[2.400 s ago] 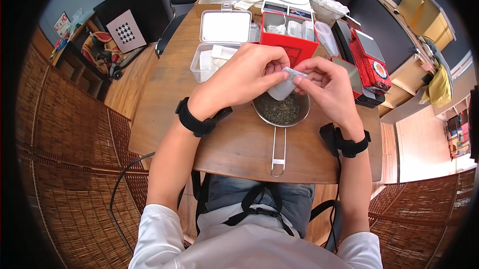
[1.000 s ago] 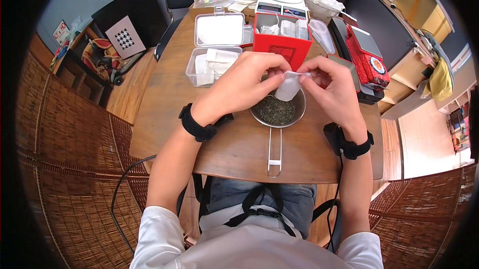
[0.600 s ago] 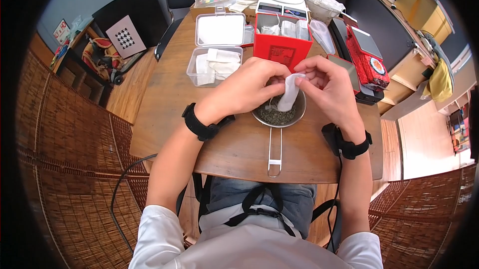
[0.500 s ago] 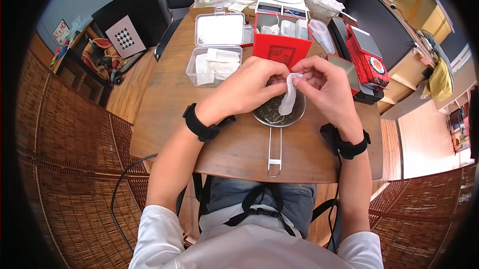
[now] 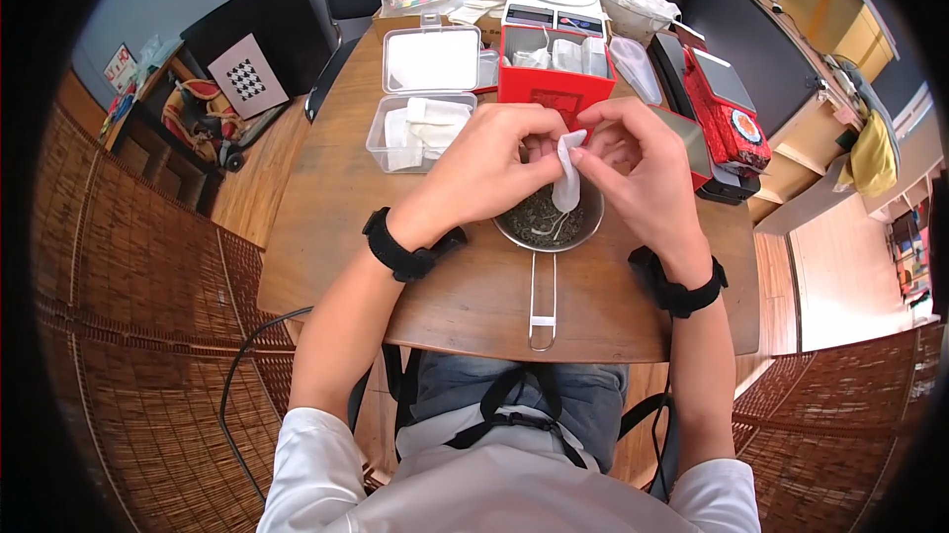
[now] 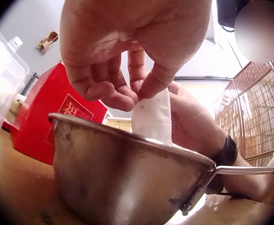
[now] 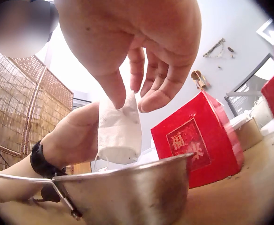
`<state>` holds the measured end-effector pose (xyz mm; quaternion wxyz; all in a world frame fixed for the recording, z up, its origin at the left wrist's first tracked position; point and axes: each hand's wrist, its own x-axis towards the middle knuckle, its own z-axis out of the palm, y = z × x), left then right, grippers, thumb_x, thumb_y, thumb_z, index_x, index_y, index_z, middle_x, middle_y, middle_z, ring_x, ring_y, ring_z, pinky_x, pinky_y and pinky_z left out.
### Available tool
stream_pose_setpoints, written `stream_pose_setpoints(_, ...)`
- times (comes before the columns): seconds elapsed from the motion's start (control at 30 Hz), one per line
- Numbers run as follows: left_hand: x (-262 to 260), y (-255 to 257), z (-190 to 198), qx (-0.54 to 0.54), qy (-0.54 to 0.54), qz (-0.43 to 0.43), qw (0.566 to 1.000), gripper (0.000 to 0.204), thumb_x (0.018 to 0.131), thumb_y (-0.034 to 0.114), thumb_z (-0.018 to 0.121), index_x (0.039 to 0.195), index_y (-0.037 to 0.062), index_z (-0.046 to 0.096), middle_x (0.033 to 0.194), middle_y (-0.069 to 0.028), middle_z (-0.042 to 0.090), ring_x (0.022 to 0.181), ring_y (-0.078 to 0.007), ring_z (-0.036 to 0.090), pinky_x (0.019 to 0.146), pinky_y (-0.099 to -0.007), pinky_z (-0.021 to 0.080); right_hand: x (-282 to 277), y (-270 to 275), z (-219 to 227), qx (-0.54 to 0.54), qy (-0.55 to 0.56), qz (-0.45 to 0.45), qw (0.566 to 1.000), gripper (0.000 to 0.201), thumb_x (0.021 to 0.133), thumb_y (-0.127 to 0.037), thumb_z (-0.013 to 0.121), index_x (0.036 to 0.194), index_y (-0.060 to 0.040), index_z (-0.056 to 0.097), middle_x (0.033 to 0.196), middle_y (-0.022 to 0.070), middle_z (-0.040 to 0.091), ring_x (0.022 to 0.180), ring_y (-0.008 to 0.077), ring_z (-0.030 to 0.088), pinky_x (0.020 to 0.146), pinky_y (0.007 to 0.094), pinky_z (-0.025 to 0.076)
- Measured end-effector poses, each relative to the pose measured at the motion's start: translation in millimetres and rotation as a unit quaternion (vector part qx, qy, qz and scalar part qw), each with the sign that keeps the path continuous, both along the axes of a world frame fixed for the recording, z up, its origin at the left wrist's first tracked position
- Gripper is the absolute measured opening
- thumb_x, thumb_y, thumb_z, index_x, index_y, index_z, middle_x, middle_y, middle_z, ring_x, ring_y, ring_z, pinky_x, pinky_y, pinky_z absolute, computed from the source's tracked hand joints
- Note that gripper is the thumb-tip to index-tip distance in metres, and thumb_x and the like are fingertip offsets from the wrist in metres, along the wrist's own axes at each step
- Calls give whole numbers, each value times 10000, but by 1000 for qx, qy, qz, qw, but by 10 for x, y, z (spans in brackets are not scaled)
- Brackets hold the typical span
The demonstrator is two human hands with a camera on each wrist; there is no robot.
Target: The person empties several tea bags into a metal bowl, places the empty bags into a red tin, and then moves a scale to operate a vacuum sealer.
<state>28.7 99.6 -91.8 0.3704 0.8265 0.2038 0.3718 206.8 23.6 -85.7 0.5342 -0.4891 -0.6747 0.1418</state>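
Over a metal pan of dried, crumbled leaves, both hands are at a small white drawstring tea bag. My left hand pinches its upper edge from the left between thumb and fingertips. From the other side my right hand pinches the same top end, thumb in front. The bag hangs narrow and upright, its lower end close over the pan's rim in the right wrist view. A pale string trails below it across the leaves. The pan's wire handle points toward me.
A red box holding several white bags stands just behind the pan. Left of it, an open clear plastic box holds more white bags. A white kitchen scale stands behind, and a red foil packet lies at the right.
The tea bag, earlier broad and facing me, has turned edge-on and hangs narrower between my hands. Its string has come into sight over the leaves. Both hands stay above the pan.
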Motion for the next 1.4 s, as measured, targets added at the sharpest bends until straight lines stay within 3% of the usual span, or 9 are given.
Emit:
stream_pose_setpoints(0.2, -12, 26, -2, 15, -15, -15, 1000, 149, 799, 37, 673, 924, -45, 674, 769, -113, 656, 670, -181, 618, 628, -308, 500, 64, -13, 14, -9, -99, 2, 995, 109, 772, -25, 781, 844, 19, 713, 750, 71, 655, 604, 134, 583, 560, 285, 467)
stream_pose_setpoints(0.3, -13, 10, 19, 13, -7, -18, 1000, 142, 797, 36, 676, 910, -50, 670, 773, -122, 657, 684, -188, 630, 635, -313, 506, 86, -14, 11, -16, -117, -5, 993, 115, 768, -16, 773, 860, 21, 715, 739, 75, 657, 591, 131, 580, 554, 281, 468)
stream_pose_setpoints(0.8, -69, 37, 75, 50, 8, 31, 998, 116, 725, 29, 667, 801, -50, 629, 705, -112, 621, 640, -194, 604, 612, -315, 496, 72, -50, 82, -35, -89, -25, 995, 114, 719, -8, 717, 757, 26, 616, 697, 49, 582, 579, 104, 533, 537, 256, 448)
stream_pose_setpoints(1.2, -87, 32, 92, 40, 4, 27, 999, 126, 729, 55, 661, 792, -47, 624, 705, -115, 618, 646, -201, 604, 619, -326, 498, 51, -31, 31, -36, -73, 15, 997, 104, 733, 0, 699, 776, 10, 605, 704, 36, 582, 588, 91, 542, 547, 251, 453)
stream_pose_setpoints(1.37, -90, 50, 93, 57, 14, 28, 998, 130, 731, 54, 656, 802, -51, 627, 704, -122, 617, 643, -209, 607, 619, -333, 501, 95, -53, 86, -48, -73, -20, 996, 100, 740, -2, 701, 765, 7, 605, 698, 28, 587, 601, 80, 549, 560, 243, 457)
stream_pose_setpoints(1.4, -95, 58, 96, 59, 14, 31, 998, 132, 732, 53, 654, 805, -53, 627, 704, -123, 616, 644, -211, 608, 619, -334, 501, 103, -50, 68, -72, -59, -2, 996, 119, 742, -1, 701, 821, 3, 612, 710, 16, 590, 607, 72, 547, 565, 235, 451)
